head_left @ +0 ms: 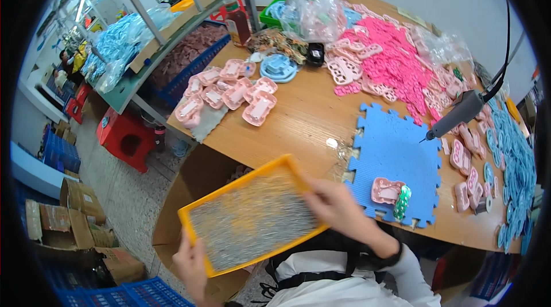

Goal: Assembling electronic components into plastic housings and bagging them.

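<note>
A shallow yellow tray [234,184] is held tilted between my two hands, off the near edge of the table. Thin grey metal-looking pins [252,221] cover its bottom, lying mostly the same way. My left hand [192,264] grips the lower left corner, and my right hand [338,206] grips the right side; part of its fingers is hidden. To the right of the tray, a pink moulded plastic part [385,191] lies on a blue foam mat [393,152], with a shiny green piece [403,202] against its right side.
A grey pen-like tool [462,113] hangs on a black cable over the mat. Pink moulded parts [235,91] sit at the table's left; bright pink pieces [393,48] are heaped behind. Blue parts [513,152] line the right edge. A red stool [123,140] stands on the left floor.
</note>
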The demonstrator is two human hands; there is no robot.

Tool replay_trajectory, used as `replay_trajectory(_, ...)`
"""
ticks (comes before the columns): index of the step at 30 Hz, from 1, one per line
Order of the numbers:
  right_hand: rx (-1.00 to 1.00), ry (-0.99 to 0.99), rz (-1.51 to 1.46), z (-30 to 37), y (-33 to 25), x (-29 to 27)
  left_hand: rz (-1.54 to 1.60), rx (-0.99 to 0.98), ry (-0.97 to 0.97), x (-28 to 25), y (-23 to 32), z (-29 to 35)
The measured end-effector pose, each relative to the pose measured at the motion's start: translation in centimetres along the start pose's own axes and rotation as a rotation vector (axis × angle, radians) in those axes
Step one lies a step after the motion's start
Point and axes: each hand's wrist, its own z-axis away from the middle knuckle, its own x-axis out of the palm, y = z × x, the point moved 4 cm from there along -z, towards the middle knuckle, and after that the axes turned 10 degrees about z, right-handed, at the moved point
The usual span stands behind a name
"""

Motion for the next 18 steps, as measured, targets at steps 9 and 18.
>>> replay_trajectory(9, -0.226, 0.015, 0.113, -3.7, -3.2, 3.1, 0.158, -0.018, 0.113, -3.1, -0.8, -0.3)
replay_trajectory(18, 0.031, 0.06, 0.088, -0.4, 1.0, -2.4, -0.003, 0.005, -0.059, 2.4, 1.8, -2.1)
